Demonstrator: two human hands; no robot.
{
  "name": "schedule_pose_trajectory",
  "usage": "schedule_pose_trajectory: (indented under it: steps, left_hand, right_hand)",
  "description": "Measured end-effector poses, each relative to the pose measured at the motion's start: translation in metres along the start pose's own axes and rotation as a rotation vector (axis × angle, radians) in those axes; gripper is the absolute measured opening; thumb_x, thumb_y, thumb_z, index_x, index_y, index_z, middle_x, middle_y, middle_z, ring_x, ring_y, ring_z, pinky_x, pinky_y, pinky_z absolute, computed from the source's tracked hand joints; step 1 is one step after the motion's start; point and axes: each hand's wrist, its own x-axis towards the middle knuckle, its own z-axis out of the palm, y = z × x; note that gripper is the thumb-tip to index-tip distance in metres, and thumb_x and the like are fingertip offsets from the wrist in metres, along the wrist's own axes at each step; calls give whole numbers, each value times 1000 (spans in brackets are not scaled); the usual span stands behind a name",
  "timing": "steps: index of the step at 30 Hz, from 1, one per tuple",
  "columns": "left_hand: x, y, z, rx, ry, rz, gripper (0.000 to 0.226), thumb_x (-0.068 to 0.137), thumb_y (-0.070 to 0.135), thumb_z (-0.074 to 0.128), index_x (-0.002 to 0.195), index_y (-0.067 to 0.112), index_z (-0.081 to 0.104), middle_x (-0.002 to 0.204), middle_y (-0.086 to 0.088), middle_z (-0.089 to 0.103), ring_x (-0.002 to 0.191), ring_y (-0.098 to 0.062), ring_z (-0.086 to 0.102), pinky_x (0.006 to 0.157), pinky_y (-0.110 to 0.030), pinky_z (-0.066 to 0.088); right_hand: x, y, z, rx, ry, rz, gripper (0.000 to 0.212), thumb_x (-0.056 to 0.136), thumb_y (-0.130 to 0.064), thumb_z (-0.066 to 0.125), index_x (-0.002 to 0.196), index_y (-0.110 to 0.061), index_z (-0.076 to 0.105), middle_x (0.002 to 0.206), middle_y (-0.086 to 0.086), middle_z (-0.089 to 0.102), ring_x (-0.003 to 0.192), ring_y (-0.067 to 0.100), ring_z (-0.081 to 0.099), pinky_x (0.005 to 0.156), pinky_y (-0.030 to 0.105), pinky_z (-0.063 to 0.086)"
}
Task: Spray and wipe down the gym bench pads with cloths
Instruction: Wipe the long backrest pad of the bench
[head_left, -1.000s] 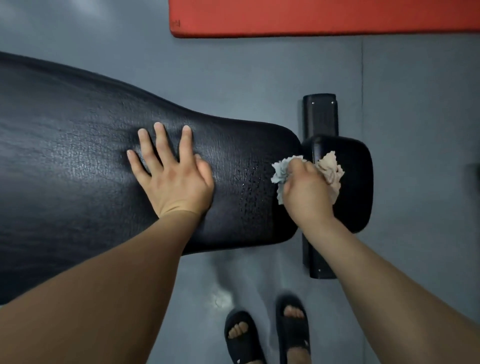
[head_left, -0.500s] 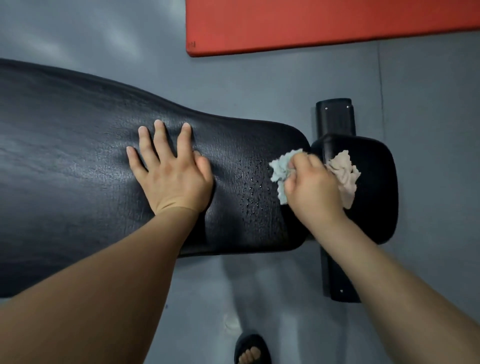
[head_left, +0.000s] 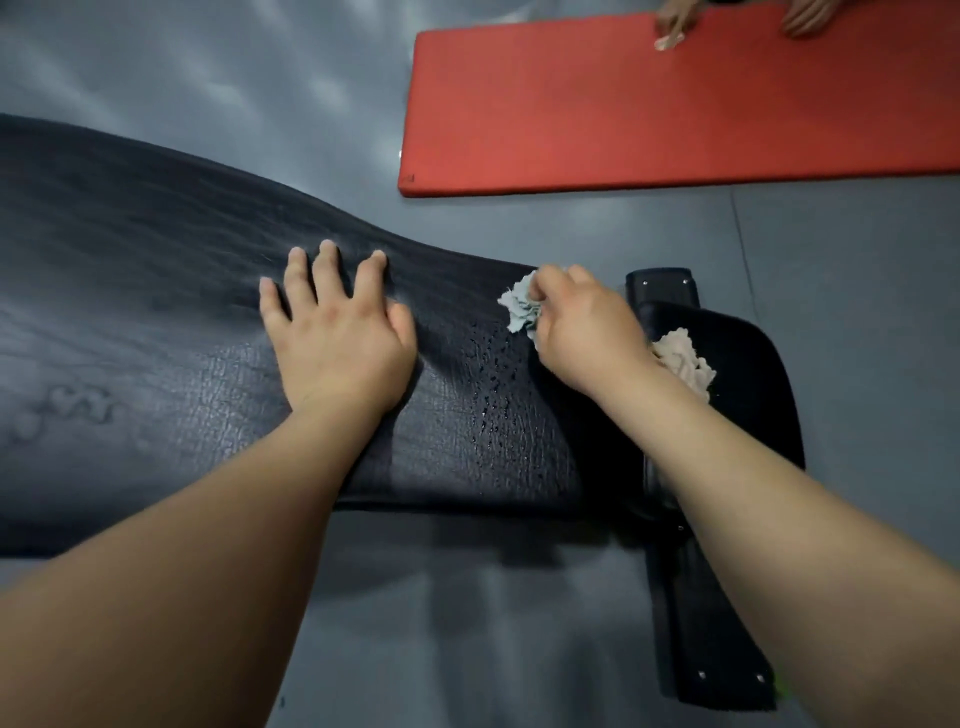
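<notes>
The long black bench pad (head_left: 156, 322) runs from the left edge to the middle of the view. Spray droplets (head_left: 493, 384) bead on its right end. My left hand (head_left: 337, 332) lies flat on the pad with fingers spread. My right hand (head_left: 587, 332) grips a crumpled cloth: its pale blue part (head_left: 519, 309) sticks out to the left on the pad's far right corner, its beige part (head_left: 685, 364) behind the wrist. A smaller black pad (head_left: 753, 384) sits to the right, partly hidden by my right forearm.
A red mat (head_left: 649, 104) lies on the grey floor (head_left: 467, 623) beyond the bench. Another person's hands (head_left: 675, 23) press a cloth on its far edge. The bench's black base bar (head_left: 711, 649) sticks out toward me at the lower right.
My right hand with the cloth has slid left and toward the pad's far edge. The view has tilted up, showing more of the red mat. My left hand stays put.
</notes>
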Motion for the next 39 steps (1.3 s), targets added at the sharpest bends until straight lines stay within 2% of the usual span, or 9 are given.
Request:
schedule_pose_trajectory:
  steps: [3,6,12,17,19,22,25,33,39]
  left_hand:
    - [0,-2,4,-14,31,21,54,96,45,30,148,36,41,163,-12,29,153,-36,16,123,-59,8]
    - [1,-3,6,-16,63,28,53,97,43,30,147,35,43,162,-13,32,152,-37,18,123,-59,8]
    - [2,-2,11,9,103,30,51,98,43,30,146,33,45,159,-12,35,149,-37,22,122,-59,11]
    - [4,-4,11,25,86,44,49,99,41,28,144,32,45,156,-12,35,147,-38,23,120,-60,12]
    - [4,-5,9,19,72,40,50,99,40,28,146,32,44,158,-13,33,147,-39,22,121,-61,11]
    - [1,-7,-1,-3,-51,63,54,100,40,28,153,34,35,164,-11,24,153,-36,13,123,-59,3]
    - [-17,-11,-18,-14,-128,116,54,100,36,32,153,30,37,162,-7,28,152,-31,16,124,-60,1]
    - [-93,-20,9,-28,139,129,51,97,34,34,144,23,51,156,-2,44,148,-28,31,122,-57,16]
    - [-92,-19,15,-30,250,128,52,92,33,33,136,23,60,150,0,52,144,-27,38,121,-51,21]
  right_hand:
    - [-52,-8,1,92,-31,-256,21,88,-20,42,103,-23,56,103,3,56,83,34,59,70,39,51]
    - [-77,-3,-5,96,-107,-399,17,88,-23,40,101,-26,51,100,-2,52,77,31,58,63,44,52]
    - [22,-15,1,-72,-12,-190,23,91,-5,45,111,-14,52,108,12,53,96,36,55,72,37,39]
    - [4,-17,6,-44,-6,-310,28,88,-6,46,110,-20,56,111,6,54,94,30,51,75,35,35]
    - [-20,-20,6,-12,-27,-422,27,87,-8,47,107,-22,58,106,3,54,93,31,53,77,37,41]
    - [-62,-17,4,74,-98,-539,26,86,-9,48,104,-24,60,97,-9,46,84,22,48,74,32,38]
    - [-74,-11,2,91,-133,-547,25,88,-10,49,105,-22,61,96,-9,45,81,19,46,73,30,36]
    - [8,-38,4,8,-87,-320,31,92,-5,43,118,-17,55,121,11,52,107,36,54,79,34,34]
    - [-19,-36,9,73,-85,-482,30,88,-10,45,107,-26,60,102,-4,47,101,31,56,81,35,41]
